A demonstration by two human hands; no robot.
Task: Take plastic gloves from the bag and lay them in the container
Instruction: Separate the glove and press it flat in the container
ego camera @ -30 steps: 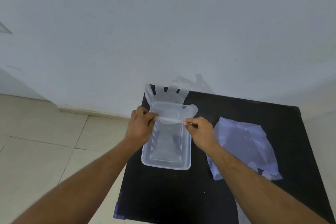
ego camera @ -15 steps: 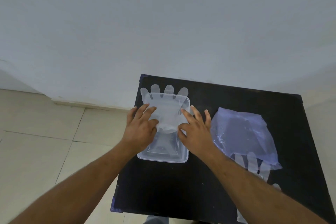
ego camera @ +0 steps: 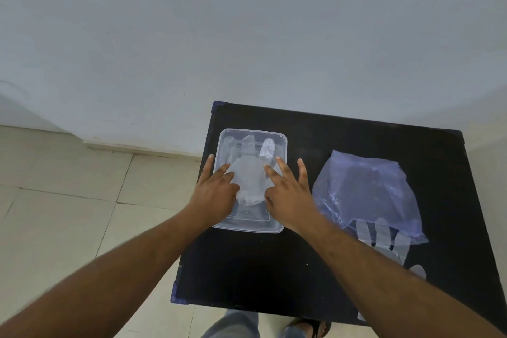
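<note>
Both my arms reach forward from the bottom corners, bare to the elbow and angling in toward each other. My left hand point(ego camera: 215, 195) lies palm down, fingers spread and stretched ahead, the outermost finger splayed off to the left, the thumb tucked in toward the middle. My right hand point(ego camera: 290, 197) mirrors it, palm down and flat, fingers point(ego camera: 284, 170) fanned and pointing away from me, thumb turned in toward the left hand. The two hands sit side by side, near each other, not touching. Nothing is pinched; both are flat and pressing down.
</note>
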